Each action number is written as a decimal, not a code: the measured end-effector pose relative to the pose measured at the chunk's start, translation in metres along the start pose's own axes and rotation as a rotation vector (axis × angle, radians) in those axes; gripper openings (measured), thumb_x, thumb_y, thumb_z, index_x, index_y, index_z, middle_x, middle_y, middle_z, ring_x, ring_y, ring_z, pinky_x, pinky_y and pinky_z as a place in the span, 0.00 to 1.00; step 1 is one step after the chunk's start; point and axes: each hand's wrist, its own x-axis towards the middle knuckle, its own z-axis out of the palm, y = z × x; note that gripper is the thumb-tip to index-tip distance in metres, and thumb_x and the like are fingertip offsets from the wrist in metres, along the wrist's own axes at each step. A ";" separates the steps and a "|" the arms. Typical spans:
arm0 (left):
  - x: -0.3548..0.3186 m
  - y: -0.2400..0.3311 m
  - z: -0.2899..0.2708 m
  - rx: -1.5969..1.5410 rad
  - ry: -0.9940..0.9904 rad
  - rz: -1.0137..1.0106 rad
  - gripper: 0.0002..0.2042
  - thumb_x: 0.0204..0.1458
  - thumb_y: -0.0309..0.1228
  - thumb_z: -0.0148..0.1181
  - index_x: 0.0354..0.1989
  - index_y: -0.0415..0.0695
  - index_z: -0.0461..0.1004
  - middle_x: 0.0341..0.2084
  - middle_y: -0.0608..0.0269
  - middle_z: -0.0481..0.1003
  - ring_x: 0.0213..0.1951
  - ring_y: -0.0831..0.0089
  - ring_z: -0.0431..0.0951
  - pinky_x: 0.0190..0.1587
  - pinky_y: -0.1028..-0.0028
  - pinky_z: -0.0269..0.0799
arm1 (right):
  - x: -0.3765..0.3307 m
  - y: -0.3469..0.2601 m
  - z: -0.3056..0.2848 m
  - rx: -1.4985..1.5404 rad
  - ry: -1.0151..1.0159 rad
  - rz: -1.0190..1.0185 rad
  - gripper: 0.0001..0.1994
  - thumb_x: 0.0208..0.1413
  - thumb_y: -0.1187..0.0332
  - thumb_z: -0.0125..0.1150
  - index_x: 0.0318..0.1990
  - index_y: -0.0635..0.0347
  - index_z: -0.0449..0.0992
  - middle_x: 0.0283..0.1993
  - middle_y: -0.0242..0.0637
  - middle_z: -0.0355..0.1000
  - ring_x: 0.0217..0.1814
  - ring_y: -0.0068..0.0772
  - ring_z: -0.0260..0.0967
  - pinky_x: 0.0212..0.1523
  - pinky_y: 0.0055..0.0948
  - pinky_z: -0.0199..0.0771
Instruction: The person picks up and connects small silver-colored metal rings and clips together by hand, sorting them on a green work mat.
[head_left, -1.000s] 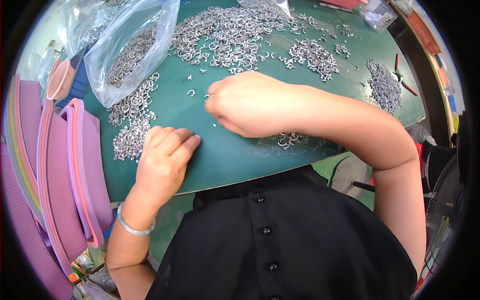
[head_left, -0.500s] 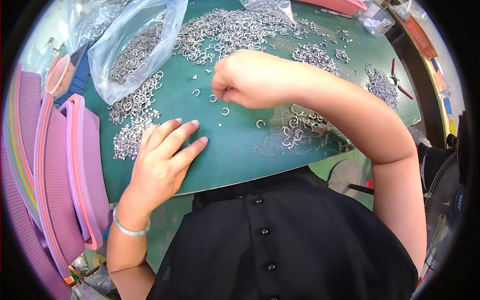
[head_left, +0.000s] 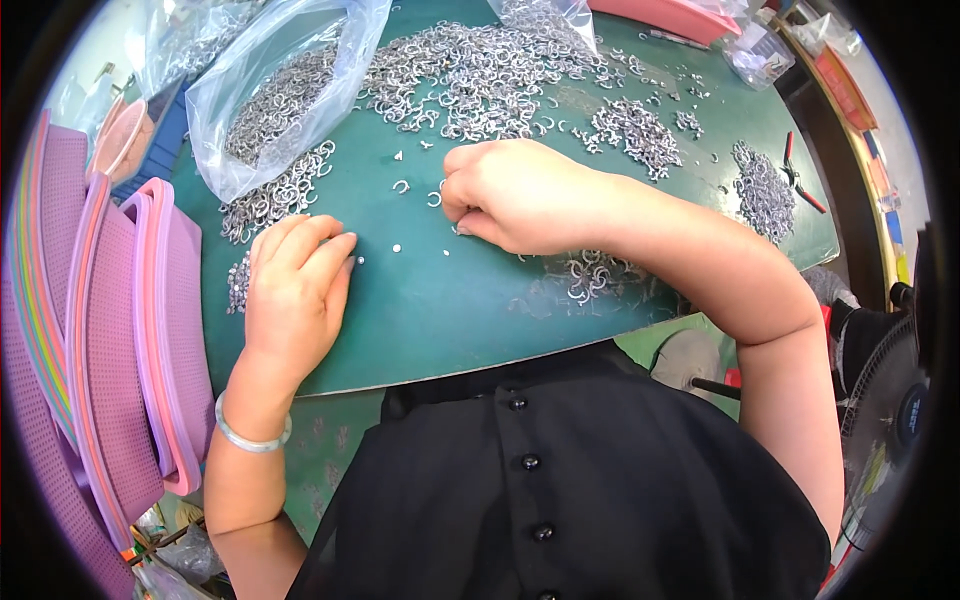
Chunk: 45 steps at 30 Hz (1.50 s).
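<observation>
My left hand (head_left: 295, 290) rests low over the table's left side, fingers bent downward and a little apart, partly covering a heap of small silvery pieces (head_left: 238, 282). A tiny piece (head_left: 360, 260) lies beside its thumb. Near the table's middle, my right hand (head_left: 515, 195) is closed with thumb and fingertips pinched together; whatever they grip is hidden. Just left of it are two C-shaped metal rings, one loose ring (head_left: 401, 186) and another ring (head_left: 434, 199) close to the knuckles. A small round piece (head_left: 397, 248) lies between my hands.
A large heap of metal rings (head_left: 465, 75) spreads across the back of the green table (head_left: 400, 340). An open plastic bag (head_left: 215, 170) of rings stands back left. Smaller piles (head_left: 640, 140) and pliers (head_left: 795, 175) lie right. Purple baskets (head_left: 170, 330) stack at the left edge.
My left hand has moved slightly left and back, its fingers drawing in from a wider spread. My right hand has come nearer to me, still pinched. A small round piece now shows between them.
</observation>
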 end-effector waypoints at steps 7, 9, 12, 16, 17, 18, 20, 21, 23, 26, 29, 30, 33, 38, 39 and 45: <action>0.032 0.018 0.004 -1.098 -0.200 -0.675 0.11 0.54 0.26 0.52 0.44 0.35 0.70 0.35 0.58 0.74 0.36 0.72 0.74 0.40 0.74 0.69 | 0.014 -0.005 -0.022 0.306 0.032 0.129 0.06 0.45 0.71 0.58 0.28 0.64 0.72 0.24 0.36 0.69 0.26 0.26 0.67 0.28 0.26 0.68; 0.046 0.015 0.005 -1.440 -0.247 -0.729 0.12 0.56 0.30 0.52 0.45 0.37 0.69 0.33 0.61 0.75 0.35 0.76 0.76 0.39 0.77 0.72 | 0.023 -0.008 -0.027 0.406 0.123 0.145 0.07 0.47 0.70 0.58 0.30 0.64 0.74 0.24 0.35 0.71 0.26 0.21 0.67 0.28 0.23 0.68; 0.060 0.002 0.009 -1.692 -0.182 -0.843 0.08 0.55 0.29 0.53 0.39 0.38 0.70 0.30 0.61 0.76 0.31 0.75 0.77 0.35 0.78 0.75 | 0.030 -0.005 -0.032 0.435 0.207 0.160 0.08 0.47 0.69 0.57 0.32 0.64 0.75 0.26 0.34 0.73 0.27 0.20 0.67 0.30 0.22 0.68; 0.056 -0.015 0.022 -1.784 -0.126 -0.840 0.07 0.55 0.27 0.50 0.40 0.38 0.70 0.29 0.61 0.75 0.31 0.75 0.76 0.35 0.78 0.74 | 0.027 0.011 -0.033 0.393 0.202 0.156 0.07 0.49 0.70 0.56 0.33 0.63 0.76 0.28 0.35 0.74 0.29 0.22 0.69 0.32 0.24 0.69; 0.056 -0.016 0.022 -1.786 -0.126 -0.839 0.07 0.55 0.27 0.50 0.40 0.38 0.70 0.29 0.61 0.75 0.31 0.75 0.76 0.35 0.78 0.74 | 0.025 0.018 -0.028 0.268 0.238 0.104 0.07 0.48 0.70 0.56 0.33 0.63 0.76 0.29 0.36 0.72 0.31 0.27 0.69 0.33 0.26 0.69; 0.055 -0.017 0.022 -1.780 -0.106 -0.870 0.07 0.54 0.26 0.50 0.40 0.38 0.70 0.28 0.61 0.75 0.31 0.75 0.76 0.35 0.79 0.73 | 0.024 0.023 -0.024 0.145 0.272 0.051 0.07 0.47 0.71 0.57 0.33 0.62 0.76 0.30 0.37 0.71 0.32 0.31 0.70 0.34 0.28 0.70; 0.055 -0.018 0.024 -1.777 -0.085 -0.901 0.08 0.53 0.24 0.49 0.40 0.38 0.70 0.28 0.60 0.75 0.31 0.75 0.75 0.35 0.79 0.72 | 0.022 0.027 -0.017 0.054 0.150 0.064 0.06 0.46 0.71 0.58 0.32 0.61 0.76 0.31 0.37 0.70 0.35 0.36 0.69 0.36 0.31 0.69; 0.055 -0.018 0.025 -1.743 -0.078 -0.908 0.08 0.52 0.24 0.49 0.40 0.37 0.70 0.27 0.61 0.74 0.31 0.76 0.74 0.34 0.79 0.71 | 0.022 0.027 -0.014 -0.037 0.031 0.072 0.06 0.44 0.71 0.59 0.32 0.60 0.76 0.32 0.37 0.68 0.37 0.40 0.68 0.38 0.33 0.69; 0.055 -0.019 0.027 -1.708 -0.070 -0.916 0.08 0.51 0.23 0.49 0.39 0.37 0.71 0.27 0.61 0.74 0.31 0.76 0.73 0.33 0.80 0.70 | 0.021 0.023 -0.008 -0.068 0.078 0.007 0.06 0.42 0.72 0.59 0.31 0.58 0.76 0.32 0.37 0.66 0.40 0.42 0.66 0.41 0.36 0.67; 0.056 -0.016 0.030 -1.481 -0.177 -0.867 0.05 0.48 0.23 0.54 0.32 0.37 0.74 0.24 0.67 0.73 0.27 0.81 0.71 0.30 0.81 0.67 | 0.021 0.023 -0.007 -0.104 0.087 -0.042 0.05 0.41 0.70 0.56 0.27 0.56 0.77 0.35 0.41 0.69 0.44 0.44 0.67 0.43 0.36 0.69; 0.061 -0.005 0.034 -0.918 -0.285 -0.652 0.07 0.46 0.25 0.57 0.33 0.38 0.75 0.22 0.67 0.72 0.26 0.82 0.70 0.29 0.80 0.66 | 0.022 0.021 -0.009 -0.100 0.047 -0.037 0.04 0.41 0.71 0.56 0.26 0.57 0.77 0.32 0.40 0.68 0.42 0.44 0.66 0.42 0.36 0.68; 0.065 0.001 0.030 -0.699 -0.360 -0.603 0.09 0.43 0.27 0.61 0.34 0.39 0.75 0.22 0.64 0.72 0.25 0.79 0.70 0.29 0.76 0.67 | 0.021 0.021 -0.009 -0.101 0.045 -0.037 0.04 0.41 0.71 0.56 0.26 0.57 0.77 0.32 0.40 0.68 0.42 0.44 0.66 0.42 0.36 0.68; 0.063 0.004 0.037 -0.374 -0.249 -0.291 0.06 0.42 0.26 0.60 0.29 0.41 0.74 0.23 0.59 0.70 0.26 0.62 0.72 0.30 0.68 0.67 | 0.014 0.021 -0.010 -0.051 0.061 -0.089 0.04 0.40 0.73 0.59 0.26 0.60 0.73 0.31 0.37 0.65 0.40 0.41 0.64 0.40 0.34 0.66; 0.061 0.008 0.037 -0.394 -0.176 -0.210 0.03 0.40 0.23 0.60 0.25 0.40 0.72 0.20 0.60 0.67 0.25 0.64 0.70 0.27 0.69 0.65 | 0.008 0.031 -0.021 0.005 0.079 -0.022 0.04 0.42 0.73 0.59 0.28 0.62 0.74 0.30 0.39 0.67 0.38 0.43 0.66 0.38 0.35 0.67; 0.059 0.008 0.037 -0.344 -0.111 -0.165 0.04 0.39 0.21 0.61 0.25 0.40 0.72 0.19 0.61 0.65 0.22 0.68 0.68 0.24 0.72 0.63 | 0.009 0.033 -0.021 -0.031 0.101 0.038 0.05 0.43 0.73 0.58 0.29 0.62 0.74 0.31 0.39 0.67 0.38 0.43 0.67 0.39 0.35 0.68; 0.055 0.006 0.032 -0.375 -0.127 -0.012 0.04 0.38 0.19 0.58 0.24 0.39 0.72 0.19 0.61 0.65 0.20 0.69 0.67 0.23 0.74 0.63 | 0.015 0.032 -0.014 -0.107 0.076 0.029 0.06 0.42 0.73 0.58 0.31 0.61 0.75 0.32 0.39 0.68 0.40 0.43 0.67 0.41 0.35 0.68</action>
